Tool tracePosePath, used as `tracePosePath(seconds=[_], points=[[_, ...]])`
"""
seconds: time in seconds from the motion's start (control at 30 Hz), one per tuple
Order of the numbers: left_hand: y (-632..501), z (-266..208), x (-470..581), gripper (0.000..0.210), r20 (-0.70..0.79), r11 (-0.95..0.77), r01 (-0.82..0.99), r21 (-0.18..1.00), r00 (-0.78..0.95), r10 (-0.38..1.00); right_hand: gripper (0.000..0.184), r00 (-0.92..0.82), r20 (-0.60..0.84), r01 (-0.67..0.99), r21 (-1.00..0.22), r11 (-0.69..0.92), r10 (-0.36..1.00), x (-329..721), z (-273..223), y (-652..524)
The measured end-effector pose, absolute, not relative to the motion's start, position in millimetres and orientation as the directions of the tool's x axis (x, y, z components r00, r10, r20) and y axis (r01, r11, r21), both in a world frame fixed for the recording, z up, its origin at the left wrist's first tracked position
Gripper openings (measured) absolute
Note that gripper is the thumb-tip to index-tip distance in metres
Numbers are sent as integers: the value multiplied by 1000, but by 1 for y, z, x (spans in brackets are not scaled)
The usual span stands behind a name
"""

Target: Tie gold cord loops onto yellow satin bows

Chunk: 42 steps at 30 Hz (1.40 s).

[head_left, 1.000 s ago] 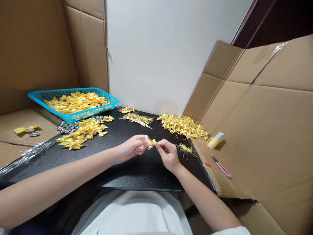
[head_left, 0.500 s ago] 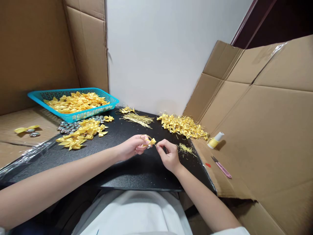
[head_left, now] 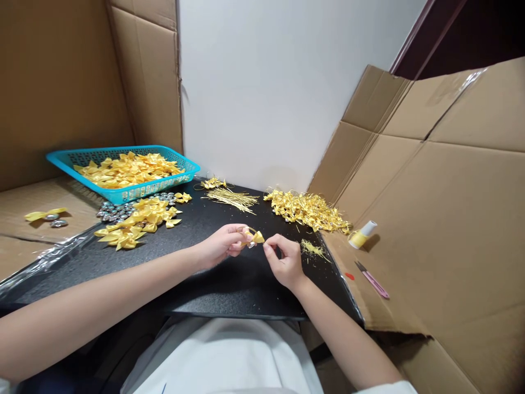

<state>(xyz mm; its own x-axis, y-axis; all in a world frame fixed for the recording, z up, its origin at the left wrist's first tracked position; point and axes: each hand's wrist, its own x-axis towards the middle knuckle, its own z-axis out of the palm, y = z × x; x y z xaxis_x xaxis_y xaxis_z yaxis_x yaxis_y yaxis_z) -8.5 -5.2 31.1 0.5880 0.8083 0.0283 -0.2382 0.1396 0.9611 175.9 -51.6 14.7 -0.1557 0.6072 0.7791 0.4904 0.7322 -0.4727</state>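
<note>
In front of me, above the black table, my left hand pinches a yellow satin ribbon bow. A thin gold cord loop rises from the bow, and a small silver bell or bead shows beneath it. Just right of the bow, my right hand has thumb and forefinger pressed together on a thin strand, mostly hidden by the fingertips.
Yellow bows fill a blue basket at left. Silver beads and loose bows lie before it. Gold cords, finished-looking bows, thread clippings, a thread spool and pink-handled snips lie farther right.
Both hands have shifted very slightly to the right together with the bow. The grips look the same, and the right fingertips stay close beside the bow.
</note>
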Motion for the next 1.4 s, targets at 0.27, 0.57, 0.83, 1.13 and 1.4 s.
tracePosePath(seconds=[0.27, 0.57, 0.83, 1.13, 1.4], points=[[-6, 32, -9, 35, 39, 109, -223, 969, 572, 820, 22, -153, 776, 517, -465, 719, 612, 175, 16, -51], [-2, 24, -9, 32, 75, 28, -179, 984, 548, 833, 21, -148, 777, 516, -467, 718, 612, 173, 15, -51], [-3, 24, -9, 30, 108, -26, -159, 987, 529, 842, 19, -142, 781, 478, -484, 733, 608, 172, 16, -52], [-6, 26, -8, 32, 128, -25, -197, 980, 534, 836, 18, -148, 725, 402, -577, 711, 673, 176, 10, -46], [-4, 27, -10, 28, 23, 142, -206, 968, 639, 769, 18, -178, 647, 288, -686, 668, 742, 179, 4, -35]])
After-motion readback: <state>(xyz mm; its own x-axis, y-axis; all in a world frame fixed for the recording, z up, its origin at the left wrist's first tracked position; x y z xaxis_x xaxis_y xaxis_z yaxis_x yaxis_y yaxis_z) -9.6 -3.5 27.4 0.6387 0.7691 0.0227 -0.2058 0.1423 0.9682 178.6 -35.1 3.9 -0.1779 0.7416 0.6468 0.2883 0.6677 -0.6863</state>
